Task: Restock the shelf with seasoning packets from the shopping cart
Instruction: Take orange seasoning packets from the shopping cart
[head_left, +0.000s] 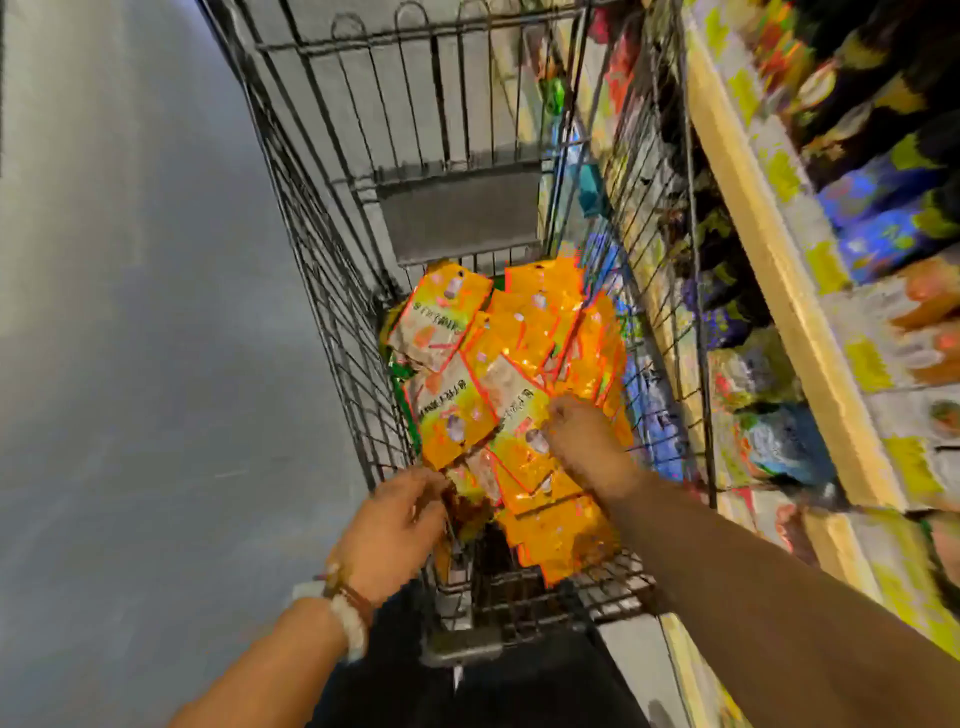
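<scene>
A wire shopping cart (332, 218) stands in front of me, its basket holding a pile of orange and yellow seasoning packets (524, 332). My right hand (587, 441) reaches down into the pile, fingers curled onto the packets near the middle. My left hand (395, 525) is at the cart's near left edge, fingers pinching the edge of a packet at the bottom of the pile. The shelf (779, 270) runs along the right side, filled with colourful packaged goods.
Grey floor (130, 312) lies to the left of the cart. The cart's folded child seat panel (462, 213) is at the far end. Lower shelf rows with more packets (769, 436) sit close against the cart's right side.
</scene>
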